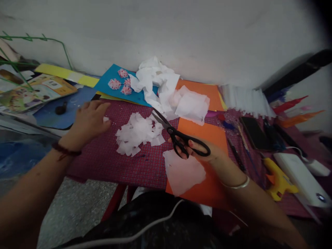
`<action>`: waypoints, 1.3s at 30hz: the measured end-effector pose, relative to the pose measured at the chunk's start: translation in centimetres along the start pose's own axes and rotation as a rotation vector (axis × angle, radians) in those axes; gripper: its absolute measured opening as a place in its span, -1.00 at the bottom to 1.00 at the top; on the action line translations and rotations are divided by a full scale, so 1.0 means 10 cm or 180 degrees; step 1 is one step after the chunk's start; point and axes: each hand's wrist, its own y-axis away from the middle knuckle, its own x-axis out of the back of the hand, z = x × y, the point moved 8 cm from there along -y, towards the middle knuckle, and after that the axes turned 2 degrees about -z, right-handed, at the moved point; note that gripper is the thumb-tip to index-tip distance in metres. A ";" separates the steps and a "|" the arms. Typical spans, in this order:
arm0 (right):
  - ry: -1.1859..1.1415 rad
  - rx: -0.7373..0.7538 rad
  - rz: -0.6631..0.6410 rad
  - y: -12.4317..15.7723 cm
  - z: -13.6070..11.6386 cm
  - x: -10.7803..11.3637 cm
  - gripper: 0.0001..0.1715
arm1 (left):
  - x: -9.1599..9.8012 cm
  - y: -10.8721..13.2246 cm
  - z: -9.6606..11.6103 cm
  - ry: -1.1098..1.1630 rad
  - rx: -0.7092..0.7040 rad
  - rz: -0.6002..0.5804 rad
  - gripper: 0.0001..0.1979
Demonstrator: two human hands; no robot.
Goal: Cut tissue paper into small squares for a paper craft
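My right hand [190,147] holds black-handled scissors [171,130], its fingers around the handle loops. The blades point up and left, over the edge of a pile of small cut white tissue paper pieces [137,131]. Left of the pile, my left hand [92,119] hovers above the cloth with thumb and fingers apart. A small white scrap [105,119] shows by its thumb; whether it touches the hand I cannot tell. Below the scissors, a sheet of white tissue paper [184,173] lies on orange paper [204,129].
Crumpled white tissue [155,76] and folded tissue squares [193,103] lie at the back. Blue paper [109,77] bears pink-white flower clusters [114,84]. On the right are a phone [255,133], a yellow glue gun [278,180] and a white power bank [301,178]. A book [38,91] lies left.
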 end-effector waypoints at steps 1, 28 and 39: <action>-0.0102 0.0011 0.0000 0.00 0.01 -0.01 -0.36 | 0.03 -0.06 0.14 0.0059 -0.0052 0.0101 -0.48; 0.1375 0.0059 0.0891 0.68 -0.66 0.56 -0.28 | -0.47 -0.19 2.02 0.0326 -0.1171 -0.1064 -0.68; 0.1498 -0.0133 0.0838 0.85 -0.40 0.90 -0.27 | -1.18 -0.09 2.43 0.0589 -0.1357 -0.2311 -0.69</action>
